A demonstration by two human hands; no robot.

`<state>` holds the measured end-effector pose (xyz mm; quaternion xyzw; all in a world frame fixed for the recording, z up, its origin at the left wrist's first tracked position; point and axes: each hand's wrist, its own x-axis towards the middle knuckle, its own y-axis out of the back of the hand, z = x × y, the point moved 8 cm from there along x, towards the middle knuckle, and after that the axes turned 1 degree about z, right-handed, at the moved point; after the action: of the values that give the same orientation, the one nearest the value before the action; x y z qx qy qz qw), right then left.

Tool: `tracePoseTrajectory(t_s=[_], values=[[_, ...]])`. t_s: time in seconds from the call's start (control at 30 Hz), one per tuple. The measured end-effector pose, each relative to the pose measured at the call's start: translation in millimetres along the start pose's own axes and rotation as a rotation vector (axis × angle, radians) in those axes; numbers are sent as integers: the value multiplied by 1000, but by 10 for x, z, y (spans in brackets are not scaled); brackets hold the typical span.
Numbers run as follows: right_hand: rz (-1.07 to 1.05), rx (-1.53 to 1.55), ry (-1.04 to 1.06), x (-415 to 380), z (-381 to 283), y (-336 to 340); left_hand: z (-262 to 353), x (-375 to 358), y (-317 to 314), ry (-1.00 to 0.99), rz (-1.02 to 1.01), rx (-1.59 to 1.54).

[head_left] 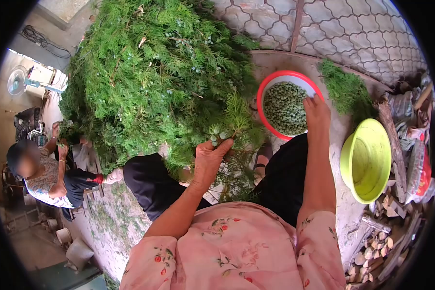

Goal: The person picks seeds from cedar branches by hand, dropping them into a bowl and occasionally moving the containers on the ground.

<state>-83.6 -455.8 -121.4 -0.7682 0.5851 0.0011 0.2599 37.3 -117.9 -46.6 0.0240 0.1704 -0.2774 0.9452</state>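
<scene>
My left hand is closed on a leafy green cypress sprig, with pale blue-green cones showing by the fingertips. Over the right side of a red-rimmed white basin is my right hand, its fingers slightly bent and apart, with nothing visible in them. Small green cones are heaped inside that basin. A big pile of cut cypress branches rises in front of me, and more foliage hangs between my knees.
A yellow-green basin stands at right, near a log and split firewood. A wire lattice lies beyond a loose cypress bunch. At left another person sits holding a sprig; a fan is behind.
</scene>
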Motion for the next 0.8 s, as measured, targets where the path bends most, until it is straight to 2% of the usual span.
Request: tracePoseTrajectory(t_s=[0.03, 0.07, 0.13, 0.17, 0.2, 0.27, 0.3, 0.37, 0.43, 0.63, 0.7, 0.73, 0.8], values=[[-147, 235, 27, -210, -122, -239, 7, -5, 3, 11, 0, 33], [-253, 130, -3, -440, -159, -413, 25, -7, -5, 13, -5, 35], [-448, -96, 4, -907, -191, -714, -38, -4, -14, 145, 2, -124], [-535, -217, 37, -1112, -178, -829, -52, 4, -7, 146, 1, -122], [-533, -214, 36, -1238, -160, -866, -45, 27, -14, 111, -28, -147], [-746, -490, 89, -1528, -53, -1065, -19, 35, -13, 75, -52, -170], [-746, -488, 89, -1583, -7, -1106, -14, 33, -14, 76, -53, -142], [-847, -596, 425, -1771, -74, -1270, 0, 23, -35, 74, -56, -115], [-861, -588, 386, -1811, -13, -1292, 52, 3, -79, 29, -81, -126], [-897, -658, 535, -1918, -71, -1354, 26, 10, -2, 40, -33, -65], [-884, -695, 301, -1950, -4, -1319, 21, 6, 3, 22, -12, -24], [-884, -695, 300, -1984, 9, -1326, 31, 6, 14, 3, 7, 16], [-810, -610, 148, -1975, 84, -1285, 28, 2, 11, -5, 8, 13]])
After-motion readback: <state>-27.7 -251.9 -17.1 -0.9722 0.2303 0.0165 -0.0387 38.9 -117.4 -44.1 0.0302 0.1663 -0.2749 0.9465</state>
